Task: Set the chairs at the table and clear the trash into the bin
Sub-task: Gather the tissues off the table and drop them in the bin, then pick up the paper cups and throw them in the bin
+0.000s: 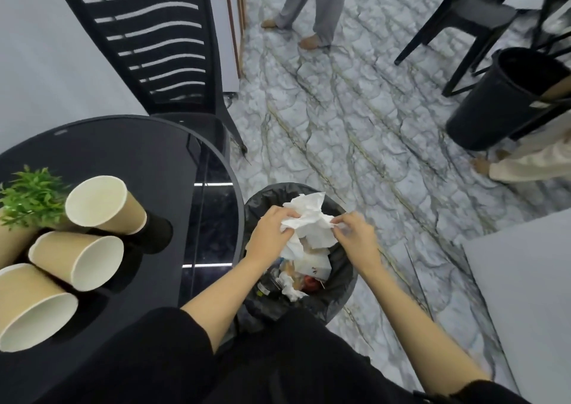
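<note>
Both hands hold a crumpled white tissue (310,218) right over the black-lined bin (343,283) on the floor beside the table. My left hand (272,233) pinches its left side and my right hand (355,237) pinches its right edge. Inside the bin lie more tissues and wrappers. The round black table (139,169) at left carries three brown paper cups (105,206) lying on their sides. A black slatted chair (148,48) stands against the table's far side.
A small green plant (31,199) sits on the table's left edge. A second black bin (500,101) and another black chair (463,11) stand at the upper right. Two people's legs show at top centre and right. A grey surface (525,295) fills the lower right.
</note>
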### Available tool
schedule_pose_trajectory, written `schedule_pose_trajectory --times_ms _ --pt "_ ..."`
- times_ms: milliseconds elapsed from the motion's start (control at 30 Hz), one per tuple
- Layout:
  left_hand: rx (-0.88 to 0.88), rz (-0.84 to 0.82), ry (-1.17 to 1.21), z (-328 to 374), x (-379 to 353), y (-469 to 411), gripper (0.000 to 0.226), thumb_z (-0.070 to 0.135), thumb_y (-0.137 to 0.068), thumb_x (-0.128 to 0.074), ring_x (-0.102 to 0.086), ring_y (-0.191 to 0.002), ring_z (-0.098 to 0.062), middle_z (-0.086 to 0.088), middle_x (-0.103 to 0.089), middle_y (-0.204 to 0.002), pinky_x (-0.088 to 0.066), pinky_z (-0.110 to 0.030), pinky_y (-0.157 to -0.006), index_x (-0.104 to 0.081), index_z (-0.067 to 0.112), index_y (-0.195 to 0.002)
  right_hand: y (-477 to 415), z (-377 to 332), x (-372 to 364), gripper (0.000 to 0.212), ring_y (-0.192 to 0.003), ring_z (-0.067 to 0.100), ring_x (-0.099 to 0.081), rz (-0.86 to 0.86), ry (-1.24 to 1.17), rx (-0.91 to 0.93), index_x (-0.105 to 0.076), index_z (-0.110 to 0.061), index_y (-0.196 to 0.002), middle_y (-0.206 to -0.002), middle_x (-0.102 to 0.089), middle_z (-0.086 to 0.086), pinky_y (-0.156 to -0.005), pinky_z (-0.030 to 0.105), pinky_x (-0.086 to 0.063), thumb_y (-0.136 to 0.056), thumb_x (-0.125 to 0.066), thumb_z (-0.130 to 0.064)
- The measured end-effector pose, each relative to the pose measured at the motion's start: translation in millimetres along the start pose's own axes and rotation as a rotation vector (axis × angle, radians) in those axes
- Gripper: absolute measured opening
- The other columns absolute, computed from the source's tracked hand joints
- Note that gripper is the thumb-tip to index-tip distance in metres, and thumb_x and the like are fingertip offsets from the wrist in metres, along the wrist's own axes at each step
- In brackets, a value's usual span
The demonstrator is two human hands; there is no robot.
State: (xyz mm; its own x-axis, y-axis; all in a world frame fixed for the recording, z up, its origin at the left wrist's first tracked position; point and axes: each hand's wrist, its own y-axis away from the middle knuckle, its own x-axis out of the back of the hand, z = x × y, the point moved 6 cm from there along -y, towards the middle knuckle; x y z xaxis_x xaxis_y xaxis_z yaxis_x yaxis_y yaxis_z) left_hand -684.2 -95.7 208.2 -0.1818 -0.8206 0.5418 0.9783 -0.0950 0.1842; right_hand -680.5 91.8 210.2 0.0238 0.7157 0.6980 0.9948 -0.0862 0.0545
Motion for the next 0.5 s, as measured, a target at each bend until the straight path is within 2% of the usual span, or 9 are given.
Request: schedule_pose_trajectory --times_ms 100,200,333,400,500 --pt "0.024 -0.018 0.024 -3 -6 -9 0.028 0.004 -0.084 -0.056 -0.059 -0.11 -0.022 -0.005 -0.062 -0.118 -0.044 -0.03 -0.091 -0.065 0.012 -0.11 -10 7 -6 0.012 -0.095 0.022 -0.06 -0.049 0.002 -0.018 -0.068 -0.004 -0.092 -0.1 -0.068 0.012 -0.086 0.032 -0.047 -0.082 -0.062 -0.004" --pt "0.013 -0.131 -0.051 -9 -15 -18 0.035 0.012 -0.086 -0.06 -0.05 -0.126 -0.017 -0.003 -0.059 -0.132 -0.034 -0.02 -0.099 -0.061 0.011 -0.122 -20 14 -18 0.018 -0.093 0.014 -0.056 -0.171 0.05 -0.021 -0.067 -0.008 -0.1 -0.104 -0.065 0.007 -0.082 0.022 -0.042 -0.083 -0.064 -0.01" --pt "0.061 -0.235 -0.13 -31 -22 -24 0.045 0.025 -0.085 -0.064 -0.037 -0.136 -0.016 0.004 -0.047 -0.145 -0.033 -0.036 -0.113 -0.053 0.026 -0.129 -31 18 -30 0.021 -0.094 0.01 -0.054 -0.248 0.052 -0.003 -0.067 -0.012 -0.104 -0.105 -0.065 0.003 -0.085 0.025 -0.044 -0.083 -0.065 -0.014" --pt "0.083 -0.23 -0.124 -34 -20 -24 0.045 0.024 -0.086 -0.062 -0.036 -0.137 -0.017 0.002 -0.044 -0.146 -0.031 -0.036 -0.114 -0.052 0.027 -0.13 -36 14 -33 0.021 -0.094 0.009 -0.054 -0.247 0.05 0.013 -0.067 -0.013 -0.105 -0.106 -0.065 0.001 -0.083 0.021 -0.04 -0.084 -0.064 -0.015" --pt "0.091 -0.168 -0.06 -35 -10 -23 0.044 0.021 -0.088 -0.06 -0.036 -0.137 -0.017 0.0 -0.046 -0.145 -0.028 -0.032 -0.112 -0.052 0.025 -0.131 -44 2 -38 0.023 -0.097 0.011 -0.057 -0.245 0.031 0.063 -0.067 -0.012 -0.106 -0.107 -0.065 0.003 -0.086 0.022 -0.043 -0.084 -0.065 -0.015"
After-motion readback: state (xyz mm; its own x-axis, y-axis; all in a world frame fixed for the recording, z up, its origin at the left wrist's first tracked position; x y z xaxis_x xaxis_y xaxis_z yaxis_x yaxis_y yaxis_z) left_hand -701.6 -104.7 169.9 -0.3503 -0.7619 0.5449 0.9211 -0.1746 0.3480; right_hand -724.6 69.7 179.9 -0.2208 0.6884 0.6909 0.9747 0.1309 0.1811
